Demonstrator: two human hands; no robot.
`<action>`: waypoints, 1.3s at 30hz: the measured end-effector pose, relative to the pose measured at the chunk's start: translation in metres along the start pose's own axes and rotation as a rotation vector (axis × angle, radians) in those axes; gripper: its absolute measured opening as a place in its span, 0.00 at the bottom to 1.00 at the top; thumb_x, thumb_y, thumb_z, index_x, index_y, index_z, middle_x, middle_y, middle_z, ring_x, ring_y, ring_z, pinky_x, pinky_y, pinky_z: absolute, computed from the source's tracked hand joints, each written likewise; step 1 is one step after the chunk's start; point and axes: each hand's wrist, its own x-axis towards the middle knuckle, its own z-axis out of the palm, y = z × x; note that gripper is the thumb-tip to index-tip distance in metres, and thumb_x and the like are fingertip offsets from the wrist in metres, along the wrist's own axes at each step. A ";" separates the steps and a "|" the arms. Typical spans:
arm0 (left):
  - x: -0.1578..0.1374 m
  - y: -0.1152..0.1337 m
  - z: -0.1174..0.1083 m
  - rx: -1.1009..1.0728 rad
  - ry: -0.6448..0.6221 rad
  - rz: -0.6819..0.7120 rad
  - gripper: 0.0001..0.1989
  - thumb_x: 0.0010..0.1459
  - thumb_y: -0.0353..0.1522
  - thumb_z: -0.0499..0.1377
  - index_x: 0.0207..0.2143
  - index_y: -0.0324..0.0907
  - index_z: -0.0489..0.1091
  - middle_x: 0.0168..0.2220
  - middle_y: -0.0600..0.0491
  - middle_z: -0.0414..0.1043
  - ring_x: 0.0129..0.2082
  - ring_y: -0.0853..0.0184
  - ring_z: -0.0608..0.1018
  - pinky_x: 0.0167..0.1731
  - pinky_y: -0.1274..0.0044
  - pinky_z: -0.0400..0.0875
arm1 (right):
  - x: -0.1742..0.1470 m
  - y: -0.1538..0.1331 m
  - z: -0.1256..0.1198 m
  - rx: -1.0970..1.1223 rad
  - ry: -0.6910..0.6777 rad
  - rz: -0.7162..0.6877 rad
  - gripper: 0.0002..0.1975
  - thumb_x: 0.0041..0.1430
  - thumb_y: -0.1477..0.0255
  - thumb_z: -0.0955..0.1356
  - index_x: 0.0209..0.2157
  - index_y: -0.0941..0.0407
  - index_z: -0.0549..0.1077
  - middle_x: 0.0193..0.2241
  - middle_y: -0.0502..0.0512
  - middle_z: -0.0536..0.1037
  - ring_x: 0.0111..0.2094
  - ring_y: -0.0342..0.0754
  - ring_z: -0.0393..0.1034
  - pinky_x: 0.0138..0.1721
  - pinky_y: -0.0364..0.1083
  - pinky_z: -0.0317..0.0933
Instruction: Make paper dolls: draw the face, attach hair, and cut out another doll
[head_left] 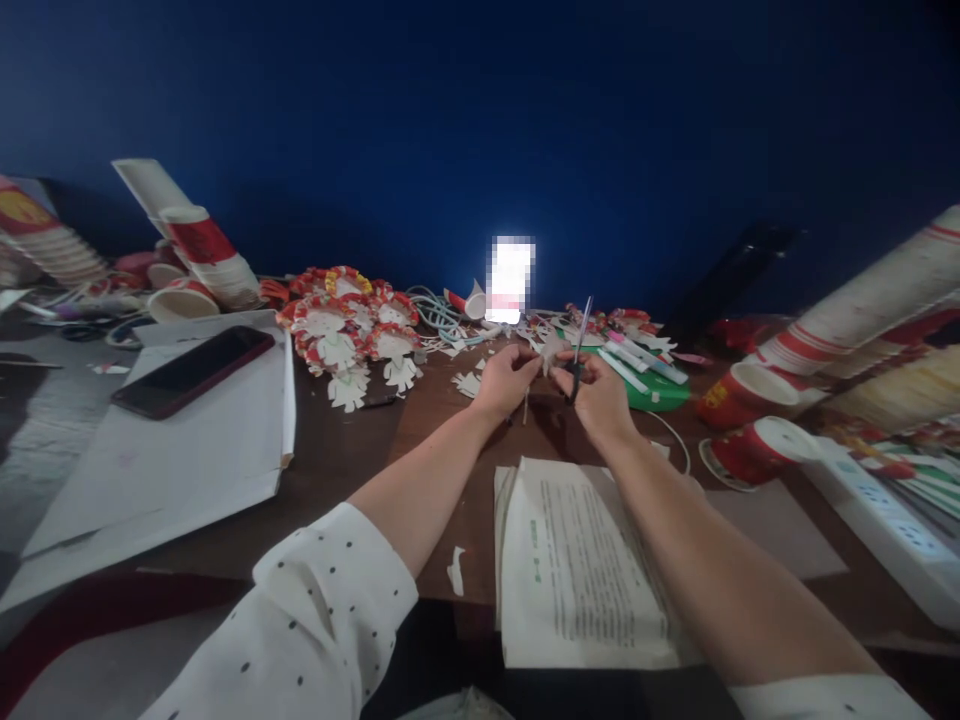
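My left hand is closed, pinching a small pale paper cutout between thumb and fingers. My right hand is wrapped around a pair of scissors, their blades pointing up. Its fingertips come close to the paper, and whether they also touch it I cannot tell. Both hands are above the brown table, beyond an open printed book. To their left lies a pile of red-rimmed paper figures with fringed white lower parts. Paper scraps are scattered near my left hand.
A dark phone rests on a white box at the left. Markers lie on a green object beside my right hand. Red paper cups, a stack of cups and a white power strip stand at the right.
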 end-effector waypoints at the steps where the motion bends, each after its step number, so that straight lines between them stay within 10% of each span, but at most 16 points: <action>1: 0.000 0.000 0.000 -0.013 -0.009 -0.011 0.06 0.54 0.34 0.61 0.30 0.39 0.72 0.28 0.53 0.74 0.30 0.70 0.74 0.37 0.77 0.69 | 0.000 0.000 0.000 0.022 -0.003 -0.004 0.24 0.40 0.58 0.76 0.37 0.56 0.73 0.22 0.47 0.73 0.24 0.43 0.65 0.26 0.42 0.57; 12: -0.002 0.001 0.004 -0.280 -0.013 -0.203 0.16 0.49 0.42 0.66 0.27 0.40 0.67 0.22 0.57 0.69 0.23 0.73 0.72 0.28 0.79 0.67 | -0.003 -0.001 0.005 -0.032 -0.083 -0.157 0.23 0.40 0.59 0.76 0.37 0.57 0.75 0.23 0.49 0.76 0.25 0.45 0.68 0.28 0.44 0.63; 20: 0.006 -0.009 0.001 -0.167 0.069 -0.078 0.12 0.53 0.37 0.62 0.23 0.41 0.67 0.20 0.60 0.62 0.22 0.74 0.66 0.27 0.81 0.62 | -0.006 -0.004 0.004 -0.134 -0.107 -0.137 0.30 0.44 0.58 0.75 0.48 0.58 0.76 0.37 0.57 0.81 0.36 0.51 0.74 0.42 0.49 0.67; 39: 0.004 -0.005 0.001 -0.047 0.090 -0.066 0.12 0.54 0.35 0.61 0.21 0.41 0.67 0.19 0.59 0.64 0.24 0.73 0.67 0.30 0.80 0.63 | -0.003 0.001 0.006 -0.210 -0.039 -0.237 0.26 0.50 0.67 0.69 0.52 0.58 0.75 0.33 0.53 0.78 0.28 0.44 0.68 0.35 0.45 0.65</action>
